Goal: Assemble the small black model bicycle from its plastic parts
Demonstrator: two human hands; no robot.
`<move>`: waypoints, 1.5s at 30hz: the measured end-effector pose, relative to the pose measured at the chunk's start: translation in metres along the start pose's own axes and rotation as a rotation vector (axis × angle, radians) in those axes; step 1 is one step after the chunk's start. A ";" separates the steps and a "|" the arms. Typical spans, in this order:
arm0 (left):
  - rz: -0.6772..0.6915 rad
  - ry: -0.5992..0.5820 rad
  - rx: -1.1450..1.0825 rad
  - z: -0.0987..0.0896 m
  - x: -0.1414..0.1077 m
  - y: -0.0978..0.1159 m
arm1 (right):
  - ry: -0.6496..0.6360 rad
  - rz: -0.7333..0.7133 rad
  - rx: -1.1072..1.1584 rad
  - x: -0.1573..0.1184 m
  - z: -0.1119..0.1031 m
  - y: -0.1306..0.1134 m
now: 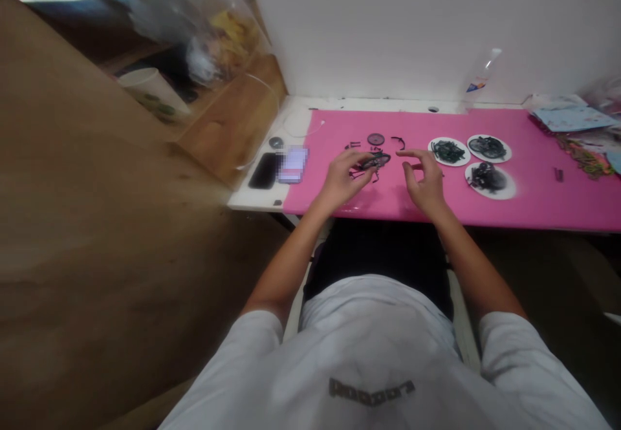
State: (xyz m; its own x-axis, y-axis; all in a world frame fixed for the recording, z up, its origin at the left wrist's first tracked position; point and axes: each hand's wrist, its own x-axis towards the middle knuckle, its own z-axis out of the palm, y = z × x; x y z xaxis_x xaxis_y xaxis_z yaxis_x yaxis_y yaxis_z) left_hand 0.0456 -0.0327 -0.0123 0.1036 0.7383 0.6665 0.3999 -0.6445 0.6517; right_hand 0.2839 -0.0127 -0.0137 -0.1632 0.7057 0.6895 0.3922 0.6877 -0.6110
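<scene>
My left hand (pixel 345 174) has its thumb and fingers around the near side of a dark oval part with a spoked or ribbed look (pixel 381 160); its fine detail is too small to tell. To the right of that part, my right hand (pixel 425 181) hovers with thumb and index finger apart and nothing visible between them. A dark round wheel-like disc (pixel 375 139) lies just beyond the hands. Farther right is a thin curved black piece (pixel 398 141). Small dark pieces (pixel 354 144) lie beyond my left hand, and more are partly hidden beneath it.
Three white plates (pixel 504 192) with dark small parts stand on the pink table cover (pixel 533 207). A black phone-like slab (pixel 264 171) and a blurred-out screen (pixel 293 163) lie left. A clear bottle (pixel 480 77) stands by the wall; packets (pixel 572 118) lie far right.
</scene>
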 end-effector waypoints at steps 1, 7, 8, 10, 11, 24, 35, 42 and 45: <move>-0.028 0.028 -0.015 -0.001 0.001 -0.001 | -0.001 -0.001 -0.012 0.001 0.000 0.007; -0.252 0.126 -0.128 -0.005 0.001 -0.017 | -0.070 -0.026 -0.077 0.001 0.003 0.046; -0.277 0.132 -0.142 -0.005 0.001 -0.022 | -0.086 -0.027 -0.082 0.000 0.003 0.050; -0.313 0.143 -0.159 -0.007 0.002 -0.033 | -0.113 -0.027 -0.086 -0.001 0.004 0.056; -0.327 0.150 -0.171 -0.008 0.003 -0.039 | -0.124 -0.026 -0.087 -0.001 0.004 0.058; -0.438 0.269 -0.429 -0.007 0.004 -0.091 | -0.183 0.029 -0.117 -0.001 -0.001 0.071; -0.522 0.300 -0.570 -0.008 0.001 -0.099 | -0.405 0.168 -0.119 -0.016 0.006 0.091; -0.492 0.341 -0.497 -0.010 0.000 -0.107 | -0.481 0.187 -0.150 -0.020 0.004 0.095; -0.490 0.376 -0.494 -0.009 0.000 -0.109 | -0.505 0.162 -0.163 -0.019 0.004 0.093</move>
State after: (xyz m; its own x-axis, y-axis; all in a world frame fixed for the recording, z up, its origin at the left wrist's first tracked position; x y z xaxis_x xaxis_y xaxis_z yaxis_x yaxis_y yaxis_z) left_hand -0.0067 0.0362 -0.0799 -0.3299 0.9009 0.2820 -0.1391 -0.3418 0.9294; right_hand 0.3201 0.0389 -0.0849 -0.4868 0.8222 0.2952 0.5772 0.5563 -0.5978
